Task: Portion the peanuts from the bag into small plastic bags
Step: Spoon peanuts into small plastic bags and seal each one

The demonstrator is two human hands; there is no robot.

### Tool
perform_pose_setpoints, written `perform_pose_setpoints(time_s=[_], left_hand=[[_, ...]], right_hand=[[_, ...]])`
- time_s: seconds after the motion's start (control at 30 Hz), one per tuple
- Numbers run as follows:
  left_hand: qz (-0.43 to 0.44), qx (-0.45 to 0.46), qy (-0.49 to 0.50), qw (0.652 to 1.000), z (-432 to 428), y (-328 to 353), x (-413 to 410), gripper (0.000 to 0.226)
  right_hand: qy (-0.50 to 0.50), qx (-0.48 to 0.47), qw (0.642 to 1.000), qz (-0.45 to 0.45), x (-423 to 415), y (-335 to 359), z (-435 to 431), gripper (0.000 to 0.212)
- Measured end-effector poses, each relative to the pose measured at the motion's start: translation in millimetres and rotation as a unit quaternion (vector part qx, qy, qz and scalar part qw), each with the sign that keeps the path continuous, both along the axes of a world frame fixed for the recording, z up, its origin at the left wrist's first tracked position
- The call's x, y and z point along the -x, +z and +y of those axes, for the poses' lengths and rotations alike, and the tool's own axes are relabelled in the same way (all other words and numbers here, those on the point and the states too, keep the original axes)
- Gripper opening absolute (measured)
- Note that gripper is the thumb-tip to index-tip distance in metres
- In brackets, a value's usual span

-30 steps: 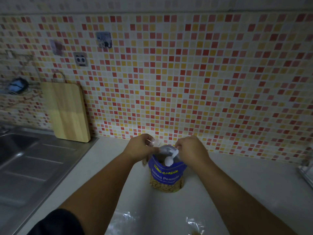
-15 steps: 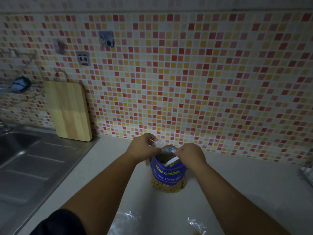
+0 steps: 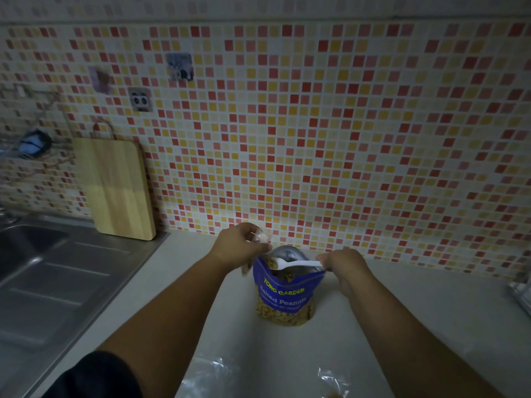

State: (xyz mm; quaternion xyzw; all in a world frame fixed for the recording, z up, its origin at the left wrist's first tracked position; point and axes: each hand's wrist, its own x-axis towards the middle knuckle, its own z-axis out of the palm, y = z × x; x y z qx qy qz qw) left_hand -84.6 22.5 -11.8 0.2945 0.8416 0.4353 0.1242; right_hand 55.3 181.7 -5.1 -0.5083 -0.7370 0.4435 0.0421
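Note:
A blue bag of salted peanuts [image 3: 283, 297] stands upright and open on the pale counter [image 3: 402, 311], close to the tiled wall. My left hand [image 3: 240, 247] pinches a small clear plastic bag [image 3: 262, 236] just left of the peanut bag's mouth. My right hand [image 3: 343, 265] holds the handle of a white plastic spoon [image 3: 293, 264], which lies level across the mouth with its bowl inside the bag. Two more clear plastic bags [image 3: 208, 377] [image 3: 333, 383] lie on the counter near the bottom edge; the right one seems to hold some peanuts.
A steel sink with drainboard [image 3: 51, 282] fills the left side. A wooden cutting board [image 3: 117, 188] leans on the mosaic wall behind it. Part of a rack [image 3: 521, 291] shows at the right edge.
The spoon went from upright above the bag to level with its bowl inside the mouth. My right hand moved right and lower. My left hand kept its hold on the small bag.

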Motion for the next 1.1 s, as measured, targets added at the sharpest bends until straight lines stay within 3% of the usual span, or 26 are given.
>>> perform_pose_setpoints(time_s=[0.13, 0.2, 0.3, 0.43, 0.53, 0.57, 0.63, 0.83, 1.0, 1.1], left_hand=[[-0.010, -0.003, 0.002, 1.000, -1.3, 0.9, 2.9, 0.047], [-0.017, 0.000, 0.001, 1.000, -2.8, 0.6, 2.8, 0.051], [-0.015, 0.016, -0.006, 1.000, -3.9, 0.0, 0.9, 0.053], [0.026, 0.066, -0.029, 0.997, -2.1, 3.0, -4.4, 0.054], [0.042, 0.077, -0.037, 0.995, 1.6, 5.9, -9.0, 0.057], [0.041, 0.076, -0.040, 0.995, 3.2, 6.8, -10.4, 0.057], [0.042, 0.078, -0.046, 0.995, 6.3, 9.4, -13.5, 0.058], [0.090, 0.096, -0.064, 0.989, 14.5, 13.6, -20.0, 0.056], [0.087, 0.089, -0.068, 0.990, 21.3, 12.9, -25.0, 0.055], [0.066, 0.061, -0.058, 0.994, 25.0, 12.7, -27.1, 0.054]], right_hand=[[-0.018, 0.068, 0.997, 0.016, 0.1, -5.3, 8.0, 0.018], [-0.030, 0.102, 0.990, 0.088, -8.6, -7.6, 11.0, 0.022], [-0.066, 0.096, 0.989, 0.092, -13.2, -0.5, 12.2, 0.029], [-0.061, 0.072, 0.991, 0.094, -8.4, 23.9, 14.1, 0.005], [-0.069, 0.054, 0.996, 0.027, -3.0, 38.0, 18.0, 0.036], [-0.072, 0.048, 0.996, 0.023, 0.0, 41.7, 19.1, 0.038], [-0.075, 0.016, 0.997, 0.021, 1.8, 46.7, 17.9, 0.027], [-0.063, -0.036, 0.997, 0.037, 2.3, 49.3, 12.0, 0.025], [0.059, -0.162, 0.984, 0.042, 1.1, 62.3, 1.8, 0.024], [0.148, -0.289, 0.945, 0.031, 3.2, 75.6, -17.7, 0.026]])
